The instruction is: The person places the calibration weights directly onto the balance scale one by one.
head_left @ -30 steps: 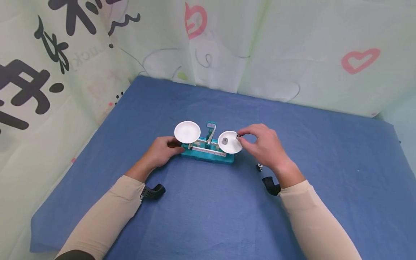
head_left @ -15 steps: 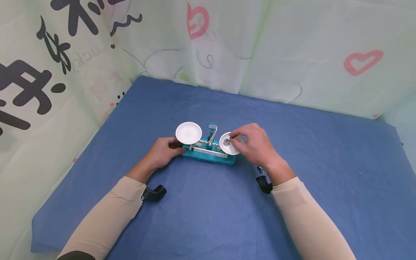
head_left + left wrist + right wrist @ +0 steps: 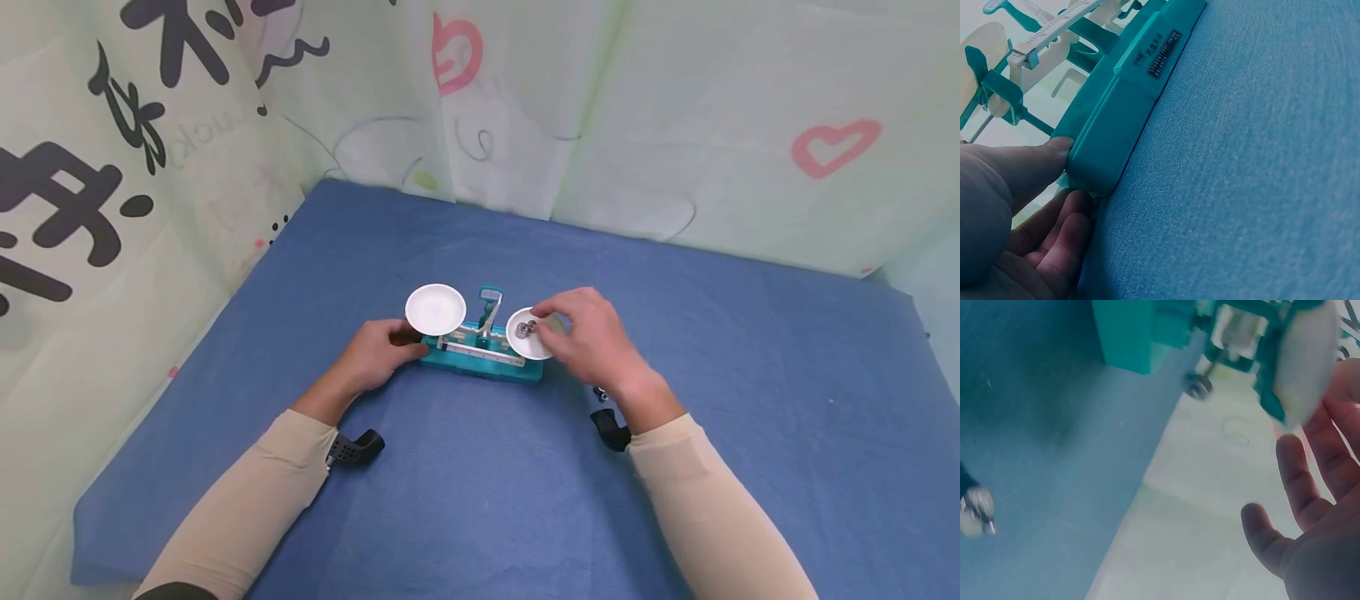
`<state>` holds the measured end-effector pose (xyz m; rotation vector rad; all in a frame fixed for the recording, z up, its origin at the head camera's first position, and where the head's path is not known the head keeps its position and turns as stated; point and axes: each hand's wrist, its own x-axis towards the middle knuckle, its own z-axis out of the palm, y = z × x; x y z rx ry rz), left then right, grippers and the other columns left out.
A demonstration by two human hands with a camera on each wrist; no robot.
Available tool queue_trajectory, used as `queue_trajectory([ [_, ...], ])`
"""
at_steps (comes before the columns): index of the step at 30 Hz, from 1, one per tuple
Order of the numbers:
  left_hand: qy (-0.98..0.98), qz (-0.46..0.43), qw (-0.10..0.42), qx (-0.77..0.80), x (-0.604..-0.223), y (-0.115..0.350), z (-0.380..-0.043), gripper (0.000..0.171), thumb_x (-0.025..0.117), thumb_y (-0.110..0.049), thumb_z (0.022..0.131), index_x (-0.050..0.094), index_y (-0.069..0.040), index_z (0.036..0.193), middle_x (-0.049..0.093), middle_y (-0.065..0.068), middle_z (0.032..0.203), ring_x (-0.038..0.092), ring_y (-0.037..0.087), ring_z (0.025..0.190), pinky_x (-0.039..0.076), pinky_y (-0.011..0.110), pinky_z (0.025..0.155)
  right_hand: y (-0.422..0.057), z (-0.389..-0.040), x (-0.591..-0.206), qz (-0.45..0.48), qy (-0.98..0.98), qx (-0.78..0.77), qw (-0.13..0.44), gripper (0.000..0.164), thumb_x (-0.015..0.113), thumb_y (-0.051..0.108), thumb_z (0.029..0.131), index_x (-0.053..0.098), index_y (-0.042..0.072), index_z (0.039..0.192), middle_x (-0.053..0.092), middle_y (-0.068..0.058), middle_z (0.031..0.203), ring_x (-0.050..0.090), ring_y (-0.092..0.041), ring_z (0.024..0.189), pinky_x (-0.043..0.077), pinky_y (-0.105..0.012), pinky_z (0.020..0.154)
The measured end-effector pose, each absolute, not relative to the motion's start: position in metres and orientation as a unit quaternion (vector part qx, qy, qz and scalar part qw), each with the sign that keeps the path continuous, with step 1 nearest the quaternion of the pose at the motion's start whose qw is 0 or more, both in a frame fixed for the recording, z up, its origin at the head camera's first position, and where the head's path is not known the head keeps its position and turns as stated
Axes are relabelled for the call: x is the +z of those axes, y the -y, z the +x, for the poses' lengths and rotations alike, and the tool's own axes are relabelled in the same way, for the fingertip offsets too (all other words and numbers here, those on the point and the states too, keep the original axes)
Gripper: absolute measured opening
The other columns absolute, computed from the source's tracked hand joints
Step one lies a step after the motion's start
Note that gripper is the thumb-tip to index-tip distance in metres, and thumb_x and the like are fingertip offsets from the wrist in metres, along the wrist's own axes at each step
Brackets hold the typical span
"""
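Note:
A teal tray balance (image 3: 482, 367) stands on the blue cloth, its white left pan (image 3: 435, 310) bare and higher than the right pan (image 3: 528, 351). My left hand (image 3: 372, 357) grips the left end of the base, thumb against the front side and fingertips at the end, as the left wrist view shows. Over the right pan is my right hand (image 3: 597, 340), thumb and index finger parted beside two small metal weights (image 3: 522, 330) lying together in it. The right wrist view shows the other fingers spread beside the pan, with its inside hidden.
Small shiny metal pieces (image 3: 602, 393) lie on the cloth near my right wrist. A blue cloth (image 3: 480, 483) covers the table, and a printed pale curtain (image 3: 675, 108) hangs along the back and left edges.
My right hand has moved left over the right pan, lowered a small weight beside the one there and let go. The left hand keeps its place on the base.

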<state>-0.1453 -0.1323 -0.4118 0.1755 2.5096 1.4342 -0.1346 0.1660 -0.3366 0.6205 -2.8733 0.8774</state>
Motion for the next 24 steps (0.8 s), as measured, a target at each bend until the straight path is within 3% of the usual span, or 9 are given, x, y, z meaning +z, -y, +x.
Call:
queue_trajectory([
  [10, -0.860, 0.056, 0.132, 0.490, -0.411, 0.132, -0.144, 0.036, 0.073, -0.018, 0.092, 0.068, 0.003, 0.122, 0.069, 0.017, 0.117, 0.063, 0.031, 0.111, 0.049, 0.044, 0.095, -0.199, -0.116, -0.328, 0.159, 0.940, 0.299, 0.049, 0.021, 0.068, 0.007, 0.093, 0.073, 0.001, 0.112, 0.069, -0.015, 0.112, 0.057, -0.034, 0.112, 0.044, -0.053, 0.094],
  [24, -0.862, 0.062, 0.128, 0.486, -0.411, 0.132, -0.144, 0.036, 0.073, -0.017, 0.092, 0.068, 0.003, 0.122, 0.069, 0.017, 0.117, 0.063, 0.031, 0.110, 0.048, 0.045, 0.095, -0.237, -0.097, -0.354, 0.118, 0.956, 0.267, -0.020, 0.022, 0.068, 0.008, 0.093, 0.072, -0.001, 0.113, 0.069, -0.017, 0.112, 0.061, -0.039, 0.108, 0.047, -0.056, 0.092],
])
